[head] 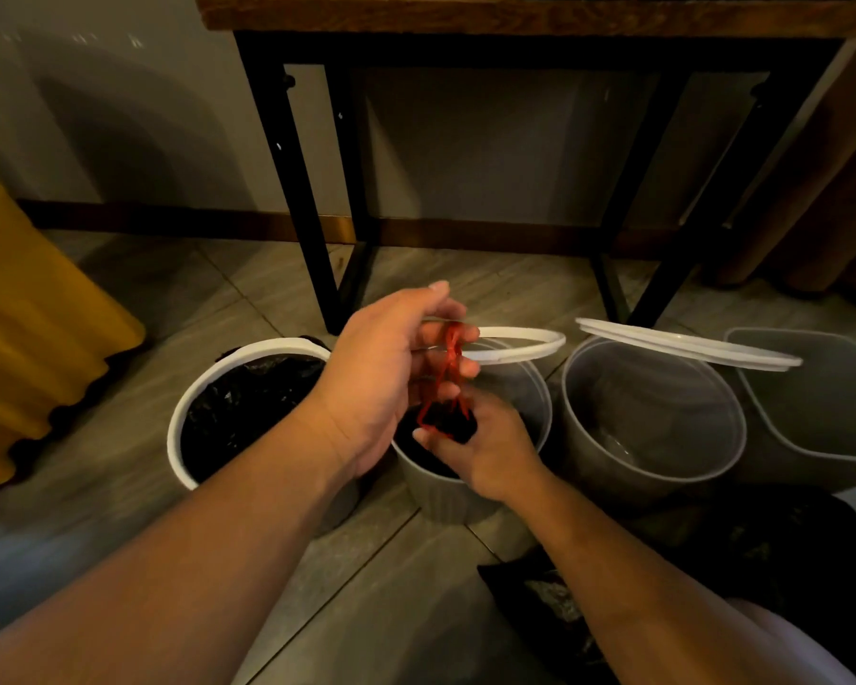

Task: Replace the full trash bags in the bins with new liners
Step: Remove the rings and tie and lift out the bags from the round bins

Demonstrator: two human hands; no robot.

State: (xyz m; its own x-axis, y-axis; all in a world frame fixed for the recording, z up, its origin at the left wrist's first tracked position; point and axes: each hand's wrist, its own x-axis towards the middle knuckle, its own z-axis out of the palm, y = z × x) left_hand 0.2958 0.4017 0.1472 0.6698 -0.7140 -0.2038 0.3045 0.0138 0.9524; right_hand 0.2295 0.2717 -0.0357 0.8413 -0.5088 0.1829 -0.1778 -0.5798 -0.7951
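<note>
From your head camera, your left hand (pixel 391 373) is raised over the middle bin, fingers pinched on the red drawstring (pixel 449 358) of a black trash bag (pixel 448 421). Your right hand (pixel 485 449) sits just below it, fingers clenched around the gathered neck of that bag, which hangs in the mouth of the grey ribbed round bin (pixel 446 491). This bin's white ring rim (pixel 520 343) is tilted up behind your left hand. To the left stands a white-rimmed round bin (pixel 189 427) lined with crinkled black plastic (pixel 248 407). To the right, a grey round bin (pixel 648 432) shows a bare inside, with a white ring (pixel 688 344) resting slanted across its top, and beside it a grey squarish bin (pixel 821 398). Black bags (pixel 762 541) lie on the tiled floor (pixel 406 600) near your right forearm. All the bins stand before a black-legged wooden table (pixel 287 155).
</note>
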